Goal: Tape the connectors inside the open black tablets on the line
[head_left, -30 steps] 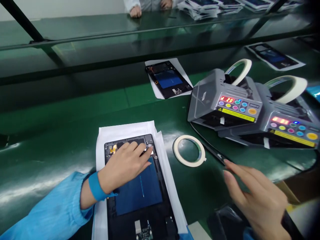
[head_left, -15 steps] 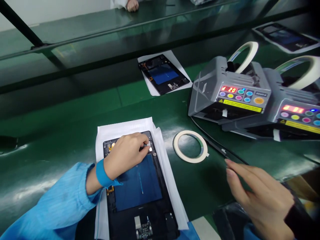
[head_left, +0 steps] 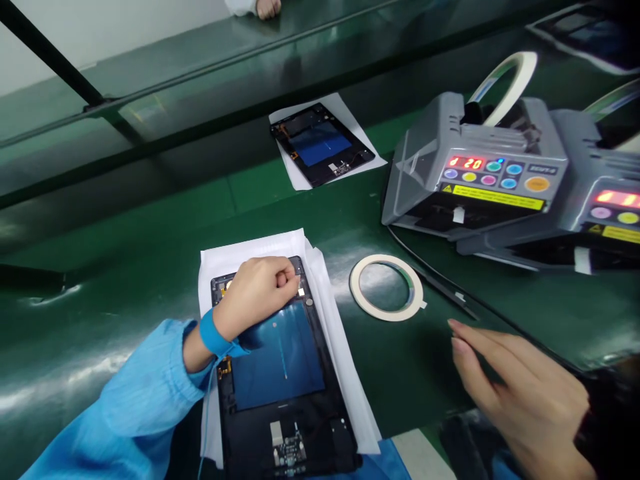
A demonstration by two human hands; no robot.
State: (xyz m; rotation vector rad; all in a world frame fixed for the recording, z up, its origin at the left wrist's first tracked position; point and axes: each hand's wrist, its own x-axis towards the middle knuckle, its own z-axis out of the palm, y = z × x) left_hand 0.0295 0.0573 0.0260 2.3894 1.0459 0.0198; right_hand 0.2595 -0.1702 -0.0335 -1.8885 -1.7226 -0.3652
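Observation:
My left hand (head_left: 257, 290), with a blue wrist strap (head_left: 214, 333), rests over the top end of an opened tablet (head_left: 280, 360). Its fingers are curled into a pinch near the upper right corner, and whatever they hold is hidden. The tablet's back is off, showing a dark blue battery panel and a small circuit board. White sheeting (head_left: 345, 373) lies under it. My right hand (head_left: 515, 380) hovers over the bench at the right, thumb and forefinger drawn together; anything between them is too small to make out. A roll of cream tape (head_left: 360, 303) lies between both hands.
Two grey tape dispensers (head_left: 480, 160) with lit displays stand at the right. A thin black stick (head_left: 445, 293) and a cable lie before them. Another opened tablet (head_left: 325, 143) sits on white sheeting farther back. Across the bench a person's hand (head_left: 269, 8) rests.
The view has shifted slightly, so the dispensers appear farther right. My left hand stays pinched at the tablet's top, its fingers slightly more curled. My right hand keeps its pinched pose.

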